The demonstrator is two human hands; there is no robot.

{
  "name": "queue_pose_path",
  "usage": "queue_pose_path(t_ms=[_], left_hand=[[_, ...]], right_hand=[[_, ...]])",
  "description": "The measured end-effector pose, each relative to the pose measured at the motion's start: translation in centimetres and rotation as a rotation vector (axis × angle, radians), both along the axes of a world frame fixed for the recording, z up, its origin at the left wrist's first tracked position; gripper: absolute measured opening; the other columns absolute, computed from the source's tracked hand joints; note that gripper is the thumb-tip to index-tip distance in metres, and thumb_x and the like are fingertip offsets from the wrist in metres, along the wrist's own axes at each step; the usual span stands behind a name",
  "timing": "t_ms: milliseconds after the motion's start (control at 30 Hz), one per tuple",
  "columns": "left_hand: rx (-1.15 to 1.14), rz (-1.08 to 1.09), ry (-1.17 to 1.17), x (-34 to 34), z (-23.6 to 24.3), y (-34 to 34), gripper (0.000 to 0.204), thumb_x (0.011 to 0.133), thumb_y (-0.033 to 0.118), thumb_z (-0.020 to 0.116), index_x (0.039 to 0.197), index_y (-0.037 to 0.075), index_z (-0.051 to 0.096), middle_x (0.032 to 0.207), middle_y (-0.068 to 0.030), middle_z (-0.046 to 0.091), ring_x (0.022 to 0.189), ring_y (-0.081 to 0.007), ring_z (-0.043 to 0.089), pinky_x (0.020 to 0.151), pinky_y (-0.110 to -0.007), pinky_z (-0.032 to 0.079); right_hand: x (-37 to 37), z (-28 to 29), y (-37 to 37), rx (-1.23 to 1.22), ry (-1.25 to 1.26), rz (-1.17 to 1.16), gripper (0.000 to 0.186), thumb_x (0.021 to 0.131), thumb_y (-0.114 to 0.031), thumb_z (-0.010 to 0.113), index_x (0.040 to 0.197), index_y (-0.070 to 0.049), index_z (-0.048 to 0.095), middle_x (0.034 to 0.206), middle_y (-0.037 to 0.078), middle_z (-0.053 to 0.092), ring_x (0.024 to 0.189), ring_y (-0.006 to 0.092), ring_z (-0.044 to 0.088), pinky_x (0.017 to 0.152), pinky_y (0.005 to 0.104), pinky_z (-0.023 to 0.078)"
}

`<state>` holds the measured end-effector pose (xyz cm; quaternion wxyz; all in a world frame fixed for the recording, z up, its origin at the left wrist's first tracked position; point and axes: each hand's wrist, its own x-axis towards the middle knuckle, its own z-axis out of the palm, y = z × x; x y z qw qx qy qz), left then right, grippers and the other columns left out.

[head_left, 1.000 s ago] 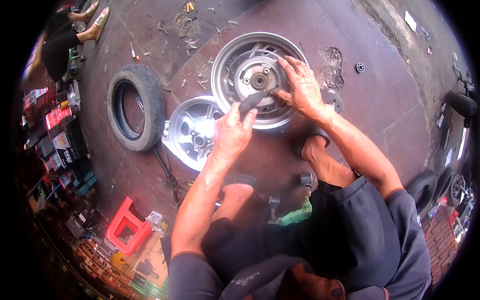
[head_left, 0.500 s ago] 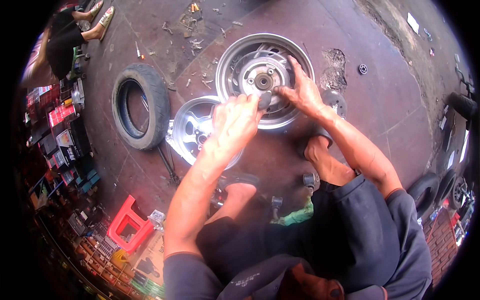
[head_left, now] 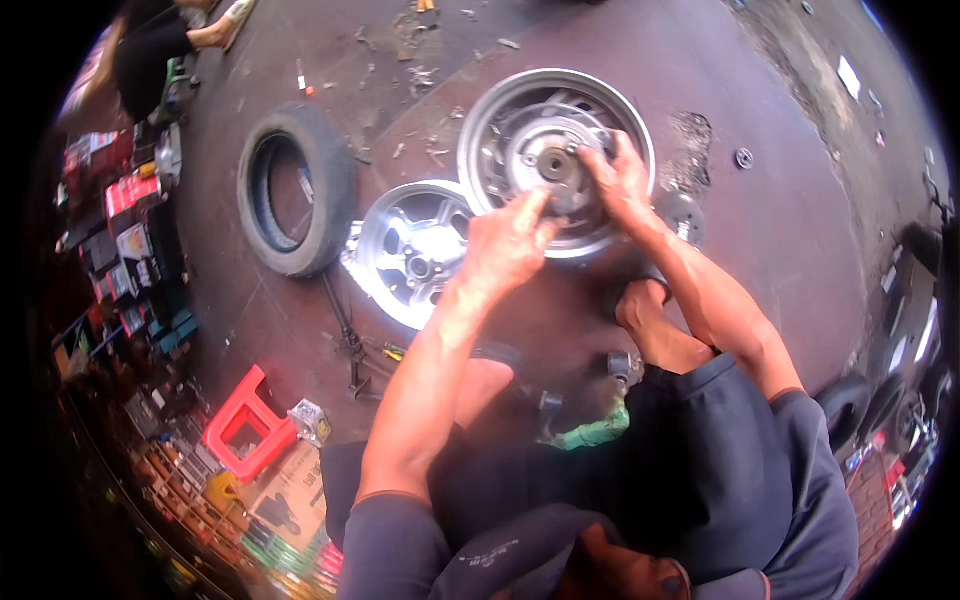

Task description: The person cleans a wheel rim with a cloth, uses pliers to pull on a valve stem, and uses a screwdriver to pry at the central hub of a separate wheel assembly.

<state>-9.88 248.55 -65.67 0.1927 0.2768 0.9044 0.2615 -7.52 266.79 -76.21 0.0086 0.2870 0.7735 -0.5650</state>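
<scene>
A silver wheel rim (head_left: 500, 95) with a brake disc and round hub lies flat on the floor ahead of me. My left hand (head_left: 508, 238) reaches to the near edge of its hub, fingers mostly curled; motion blur hides what is in them. On the right side of the disc rests my right hand (head_left: 622, 185), thumb by the hub and fingers apart. A second, shinier spoked rim (head_left: 385, 290) lies to the left, partly behind my left forearm. Farther left is a loose black tyre (head_left: 330, 200).
A red plastic stool (head_left: 228, 440) and a cardboard piece (head_left: 300, 485) are at lower left, beside shelves of boxes. Near my right foot lies a dark round disc (head_left: 682, 215). A small ring (head_left: 744, 158) is farther right. Another person's leg (head_left: 150, 60) shows at upper left.
My right hand has moved from the rim's right edge in toward the hub. The dark rounded piece seen at my left fingertips is no longer distinct. The view has shifted slightly.
</scene>
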Motion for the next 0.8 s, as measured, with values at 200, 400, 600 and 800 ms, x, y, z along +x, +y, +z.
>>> queue_pose_path(t_ms=[200,400,600,800], left_hand=[[-0.009,0.063,-0.035,0.5,0.3,1.0,0.036,0.086,0.031,0.065,0.115,0.010,0.059,0.095,-0.0148,0.069,0.084,-0.0356,0.067,0.068,-0.045,0.053],[0.068,0.132,-0.341,-0.3,1.3,-0.2,0.038,0.088,0.038,0.064,0.115,0.012,0.061,0.096,-0.0155,0.069,0.092,-0.0356,0.066,0.080,-0.041,0.051],[0.119,0.289,-0.498,-0.7,-0.1,-2.1,0.035,0.093,0.037,0.052,0.102,0.006,0.066,0.093,-0.0140,0.069,0.091,-0.0318,0.066,0.082,-0.039,0.049],[0.410,-0.049,-0.161,-9.0,-0.5,-10.9,0.032,0.093,0.026,0.054,0.099,-0.002,0.066,0.092,-0.0160,0.067,0.087,-0.0261,0.064,0.078,-0.035,0.048]], right_hand=[[-0.3,1.1,-0.3,-0.057,0.072,-0.134,0.044,0.082,-0.037,0.074,0.104,0.000,0.063,0.092,0.014,0.069,0.085,0.0202,0.065,0.077,0.0332,0.050],[-0.6,1.1,-1.0,0.019,0.095,-0.142,0.043,0.082,-0.038,0.074,0.102,-0.001,0.064,0.089,0.012,0.069,0.080,0.0179,0.063,0.074,0.0317,0.050],[-0.1,0.2,0.1,0.072,0.115,-0.108,0.042,0.083,-0.037,0.072,0.103,-0.001,0.063,0.090,0.015,0.069,0.081,0.0212,0.064,0.076,0.0337,0.050],[-1.2,1.1,-2.2,0.120,0.059,-0.083,0.048,0.081,-0.042,0.071,0.104,0.000,0.062,0.092,0.020,0.069,0.087,0.0322,0.067,0.079,0.0393,0.049]])
